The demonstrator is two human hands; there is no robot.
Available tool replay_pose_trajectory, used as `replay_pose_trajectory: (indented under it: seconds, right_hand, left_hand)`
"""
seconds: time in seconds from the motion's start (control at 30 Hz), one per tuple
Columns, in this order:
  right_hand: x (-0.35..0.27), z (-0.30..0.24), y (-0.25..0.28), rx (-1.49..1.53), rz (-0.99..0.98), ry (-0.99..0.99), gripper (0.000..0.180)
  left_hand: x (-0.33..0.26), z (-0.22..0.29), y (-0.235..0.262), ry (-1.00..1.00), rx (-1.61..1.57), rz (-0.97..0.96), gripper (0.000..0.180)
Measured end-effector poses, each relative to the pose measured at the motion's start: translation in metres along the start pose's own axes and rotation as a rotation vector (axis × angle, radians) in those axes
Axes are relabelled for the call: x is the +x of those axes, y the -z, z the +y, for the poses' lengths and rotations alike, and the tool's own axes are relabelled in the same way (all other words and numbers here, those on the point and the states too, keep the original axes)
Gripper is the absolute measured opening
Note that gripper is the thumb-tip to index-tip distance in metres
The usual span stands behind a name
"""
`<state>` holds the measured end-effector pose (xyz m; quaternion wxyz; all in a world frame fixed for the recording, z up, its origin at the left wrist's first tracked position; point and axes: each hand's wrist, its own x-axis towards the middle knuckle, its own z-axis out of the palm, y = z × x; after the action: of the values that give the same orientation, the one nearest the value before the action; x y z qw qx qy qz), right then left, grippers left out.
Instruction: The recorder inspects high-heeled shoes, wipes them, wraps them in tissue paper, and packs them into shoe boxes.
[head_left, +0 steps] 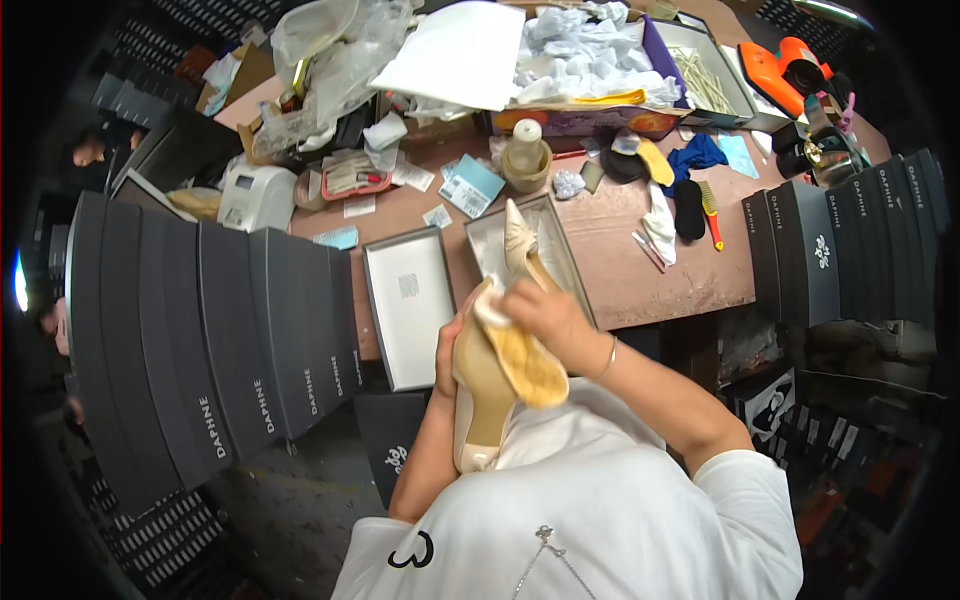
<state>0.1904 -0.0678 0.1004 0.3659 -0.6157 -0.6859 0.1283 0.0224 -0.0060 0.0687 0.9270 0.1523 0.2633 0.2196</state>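
My left hand (447, 352) grips a beige high-heeled shoe (482, 395) by its side, sole toward me and heel pointing down. My right hand (545, 315) presses a yellow cloth (525, 362) against the shoe's upper part. Just beyond my hands an open shoe box (480, 240) lies on the brown worktable (620, 270), and a second beige shoe (522, 250) stands in it, toe pointing away. The box lid (408, 300) lies flat to the left of the box.
Rows of dark shoe boxes (230, 340) stand at the left, and more dark boxes (850, 240) at the right. Farther back lie crumpled white paper (585, 55), a small bottle in a cup (526, 150), a yellow brush (711, 210), black insoles (689, 208) and an orange tool (785, 70).
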Motion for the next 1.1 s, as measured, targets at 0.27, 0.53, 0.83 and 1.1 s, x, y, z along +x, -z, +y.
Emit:
replay_pose_trajectory:
  seconds: [0.27,0.53,0.83,1.1]
  right_hand:
    - [0.001,0.001,0.018,0.002,0.008,-0.002,0.026]
    - [-0.035,-0.045,0.025,-0.008,-0.066,0.176,0.031]
    - [-0.029,-0.050,0.013,0.033,-0.131,0.186,0.025]
    - [-0.022,-0.056,0.005,-0.007,-0.197,0.205,0.022]
  left_hand:
    - [-0.013,0.000,-0.012,-0.093,0.157,-0.001,0.068]
    - [-0.004,0.009,-0.007,-0.080,0.194,-0.098,0.072]
    - [-0.004,0.008,-0.012,-0.052,0.280,-0.091,0.073]
    - [-0.005,0.008,-0.005,0.007,0.172,-0.184,0.064]
